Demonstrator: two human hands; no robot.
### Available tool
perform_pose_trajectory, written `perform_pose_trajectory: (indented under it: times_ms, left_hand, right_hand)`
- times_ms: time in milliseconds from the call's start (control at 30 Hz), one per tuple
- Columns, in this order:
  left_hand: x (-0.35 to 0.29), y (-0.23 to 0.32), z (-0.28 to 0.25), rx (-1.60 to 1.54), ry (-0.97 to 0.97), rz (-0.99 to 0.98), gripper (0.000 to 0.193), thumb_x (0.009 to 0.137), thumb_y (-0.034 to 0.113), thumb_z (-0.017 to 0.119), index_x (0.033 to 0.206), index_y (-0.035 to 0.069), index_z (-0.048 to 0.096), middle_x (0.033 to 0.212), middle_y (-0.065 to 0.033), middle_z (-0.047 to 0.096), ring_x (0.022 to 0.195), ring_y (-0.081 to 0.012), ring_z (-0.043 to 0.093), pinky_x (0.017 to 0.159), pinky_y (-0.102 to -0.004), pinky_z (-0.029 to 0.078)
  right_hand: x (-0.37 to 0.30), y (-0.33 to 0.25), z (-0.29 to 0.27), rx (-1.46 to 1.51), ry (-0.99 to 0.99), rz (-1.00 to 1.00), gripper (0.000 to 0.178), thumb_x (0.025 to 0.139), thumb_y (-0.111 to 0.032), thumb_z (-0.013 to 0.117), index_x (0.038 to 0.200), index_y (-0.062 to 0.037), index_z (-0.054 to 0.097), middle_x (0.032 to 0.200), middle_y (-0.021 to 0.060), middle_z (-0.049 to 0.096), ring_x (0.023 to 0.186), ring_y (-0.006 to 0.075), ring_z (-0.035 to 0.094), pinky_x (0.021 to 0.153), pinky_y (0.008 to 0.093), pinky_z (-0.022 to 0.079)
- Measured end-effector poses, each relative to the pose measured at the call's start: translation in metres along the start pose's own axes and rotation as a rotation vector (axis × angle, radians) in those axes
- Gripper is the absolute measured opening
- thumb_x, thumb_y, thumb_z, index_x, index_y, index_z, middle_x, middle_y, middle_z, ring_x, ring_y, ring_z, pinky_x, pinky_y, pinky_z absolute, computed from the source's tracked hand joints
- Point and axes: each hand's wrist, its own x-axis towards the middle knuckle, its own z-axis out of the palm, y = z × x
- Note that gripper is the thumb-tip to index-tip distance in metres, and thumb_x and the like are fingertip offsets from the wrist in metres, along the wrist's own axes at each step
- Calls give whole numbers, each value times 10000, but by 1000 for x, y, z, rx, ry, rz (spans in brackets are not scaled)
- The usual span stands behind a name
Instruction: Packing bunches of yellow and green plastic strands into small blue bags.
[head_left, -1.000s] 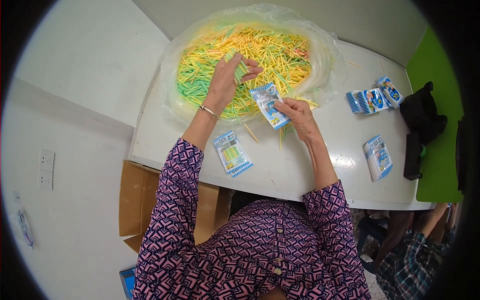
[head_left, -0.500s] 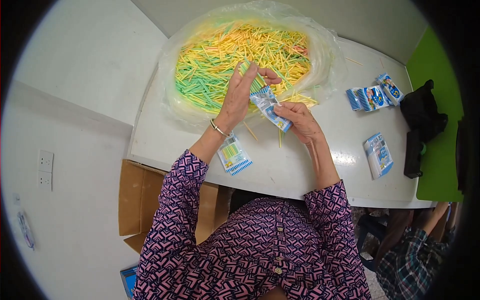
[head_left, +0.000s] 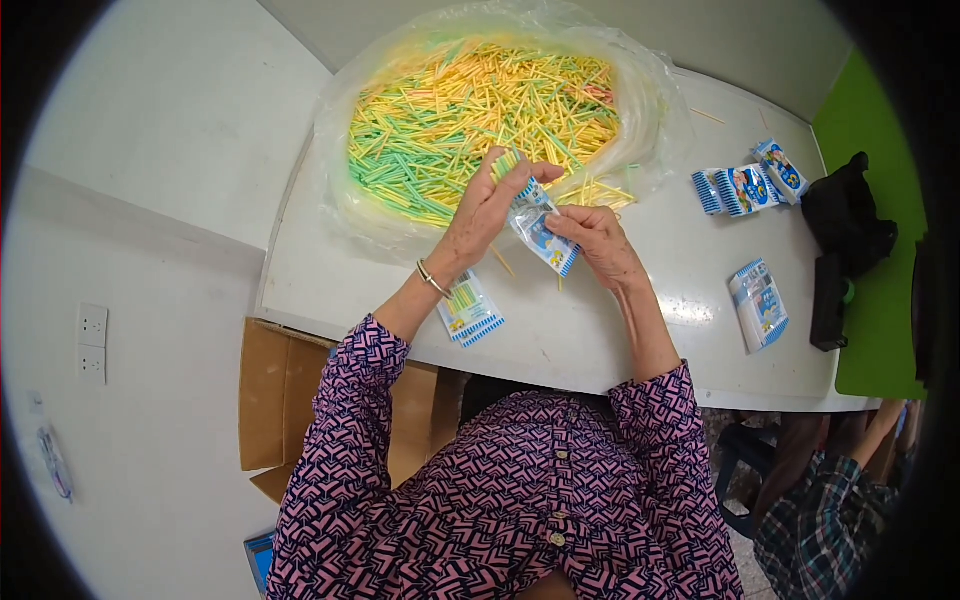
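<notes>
My left hand [head_left: 476,212] is curled round a bundle of thin yellow and green sticks [head_left: 503,163], whose lower ends sit at the mouth of a small blue-and-white packet [head_left: 540,236]. How deep they reach inside, my fingers hide. Between thumb and fingers, my right hand [head_left: 603,244] pinches the packet by its right edge. Just beyond both hands, a large clear plastic bag [head_left: 655,110] lies open, full of loose pastel sticks [head_left: 480,100]. Under my left wrist, a packet with sticks showing through its window [head_left: 471,310] lies on the white table [head_left: 590,340].
Several blue packets [head_left: 748,190] lie at the right, nearer me a flat packet stack [head_left: 760,306]. Beside them stand a black object [head_left: 850,222] and a green panel [head_left: 880,300]. An open cardboard box [head_left: 275,400] is below the table's left edge. Another person's checked sleeve [head_left: 825,515] shows lower right.
My left hand has come down toward me with the sticks, and less of the bundle shows above the packet. My right hand still pinches the packet, which has shifted slightly.
</notes>
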Motion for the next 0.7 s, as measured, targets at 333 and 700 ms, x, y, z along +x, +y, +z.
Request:
perform_pose_trajectory:
  times_ms: [333,700]
  left_hand:
    - [-3,-1,-14,194,-2,56,307,944,218,516,1195,43,530,1175,-93,588,1043,-169,554,925,-303,429]
    - [-2,-1,-28,215,-115,-24,366,856,95,634,1206,25,552,1141,-67,604,1026,-145,572,916,-275,454]
  right_hand:
    - [7,9,-1,13,42,-119,319,898,-157,608,1151,37,608,955,28,660,814,61,578,737,201,449]
    - [6,1,14,-5,8,-102,332,872,-169,638,1130,38,615,987,43,658,852,66,593,769,210,464]
